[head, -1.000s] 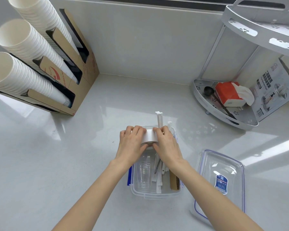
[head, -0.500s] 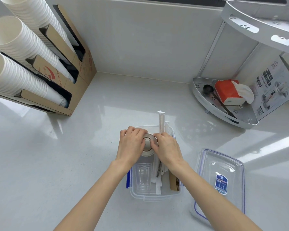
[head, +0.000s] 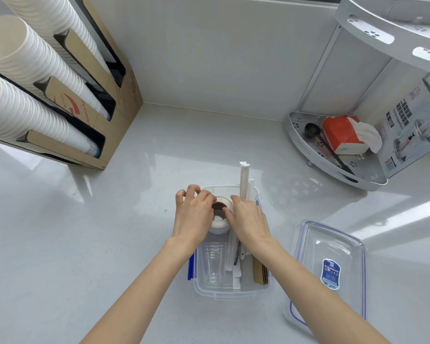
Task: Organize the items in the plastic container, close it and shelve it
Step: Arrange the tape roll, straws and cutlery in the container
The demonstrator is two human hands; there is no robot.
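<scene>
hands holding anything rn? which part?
Yes: both grip a white tape roll over the far end of the plastic container. The left hand holds its left side, the right hand its right side.

I am holding a white roll of tape [head: 220, 217] between my left hand [head: 193, 214] and my right hand [head: 248, 219], over the far end of the clear plastic container [head: 233, 290]. My fingers are curling round its sides, its brown core facing up. Inside the container, clear cups [head: 212, 261], white strips [head: 235, 276] and brown cardboard pieces [head: 260, 274] are lying lengthwise, and two tall white sticks [head: 244, 180] are standing up at the far end. The lid [head: 330, 269] is lying on the counter [head: 109, 244] just beside the container, to its right.
</scene>
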